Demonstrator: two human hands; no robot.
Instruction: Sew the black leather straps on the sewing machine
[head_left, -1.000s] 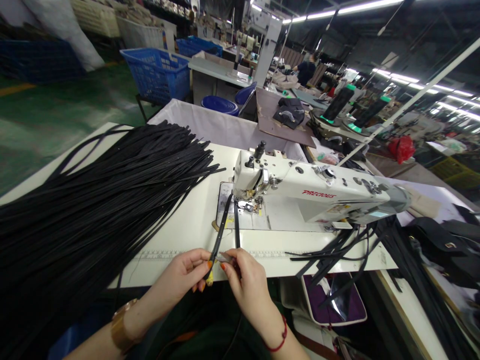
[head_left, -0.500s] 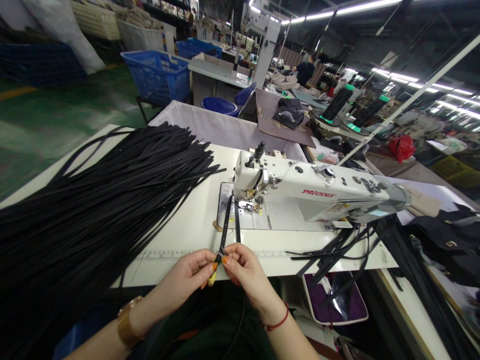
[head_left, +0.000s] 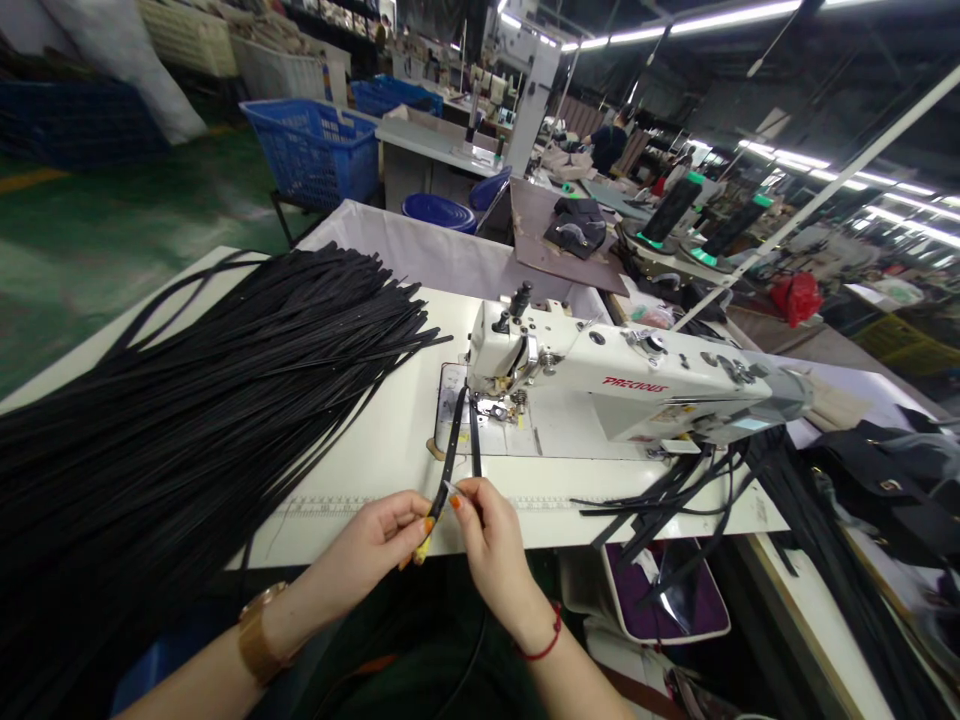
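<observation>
My left hand (head_left: 397,528) pinches a narrow black strap (head_left: 448,465) that runs down from under the presser foot of the white sewing machine (head_left: 585,370). A small yellow-and-black item (head_left: 422,550) shows just below those fingers; its kind is unclear. My right hand (head_left: 487,525) is closed beside the strap, thumb against finger, with a thin pale sliver (head_left: 451,488) at the fingertips that I cannot identify. Another black strap length (head_left: 475,440) hangs from the machine behind the right hand.
A big heap of black straps (head_left: 225,370) covers the table's left side. More straps (head_left: 675,490) hang over the front edge at right, above a purple-lined tray (head_left: 667,600). A blue basket (head_left: 311,150) and blue stool (head_left: 439,212) stand beyond. A person (head_left: 609,145) is far back.
My right hand has moved slightly right and up, away from the left fingers and strap. The left hand stays on the strap, shifted a little left.
</observation>
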